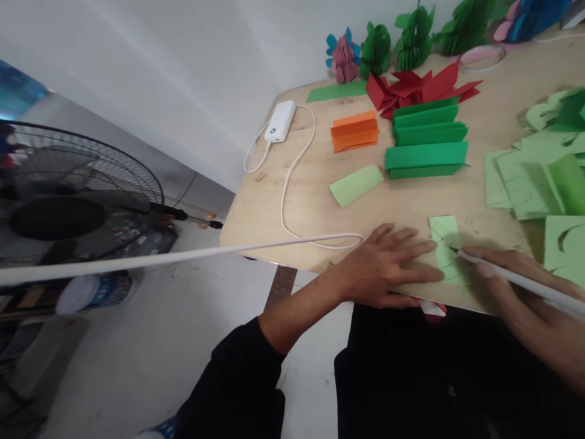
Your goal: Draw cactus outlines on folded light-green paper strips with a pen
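A light green paper piece (442,230) with dark curved lines lies near the table's front edge. My left hand (388,266) lies flat with its fingers spread, its fingertips at the paper's left edge. On the right, my right hand (530,299) is closed around a white pen (516,277), whose dark tip is at the paper's middle. A folded light green strip (356,185) rests behind my left hand. Folded green papers (427,158) and a folded orange paper (355,132) are farther back.
Red folded papers (420,88) and honeycomb paper figures (375,50) stand at the back. Light green sheets (525,177) are piled right. A white power bank (280,121) has a white cable (286,189) crossing the table's left part. Beyond its left edge stands a fan (59,210).
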Tool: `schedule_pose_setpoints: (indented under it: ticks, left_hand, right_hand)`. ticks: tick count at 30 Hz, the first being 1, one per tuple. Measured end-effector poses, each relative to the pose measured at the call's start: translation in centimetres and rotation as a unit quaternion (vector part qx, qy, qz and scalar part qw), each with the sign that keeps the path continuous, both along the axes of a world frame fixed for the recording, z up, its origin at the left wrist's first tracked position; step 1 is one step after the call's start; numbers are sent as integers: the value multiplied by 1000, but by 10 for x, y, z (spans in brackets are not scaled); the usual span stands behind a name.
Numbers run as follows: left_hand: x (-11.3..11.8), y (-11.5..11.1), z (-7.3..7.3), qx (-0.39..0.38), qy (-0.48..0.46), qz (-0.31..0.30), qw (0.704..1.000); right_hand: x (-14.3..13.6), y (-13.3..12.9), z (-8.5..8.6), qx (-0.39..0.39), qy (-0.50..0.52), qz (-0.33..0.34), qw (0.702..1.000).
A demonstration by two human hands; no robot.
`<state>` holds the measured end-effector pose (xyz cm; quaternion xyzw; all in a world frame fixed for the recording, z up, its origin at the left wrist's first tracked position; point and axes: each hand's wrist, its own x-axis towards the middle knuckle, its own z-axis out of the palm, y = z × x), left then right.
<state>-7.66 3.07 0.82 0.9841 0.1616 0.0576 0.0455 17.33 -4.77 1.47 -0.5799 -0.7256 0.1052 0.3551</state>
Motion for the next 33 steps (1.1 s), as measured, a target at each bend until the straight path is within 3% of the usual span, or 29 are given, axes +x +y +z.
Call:
schedule_pose_setpoints:
  ticks: [4, 13, 33]
  left_hand:
    - [0, 0, 1, -8, 0, -1, 1000]
    - [-1, 0, 1, -18, -4, 4, 1000]
    - [0, 0, 0, -15, -6, 6, 1000]
  right_hand:
    - [1, 4, 2, -44, 34, -22, 998]
    - [-4, 10, -1, -16, -11, -5, 1000]
    - [-9, 11, 1, 1, -6, 16, 1000]
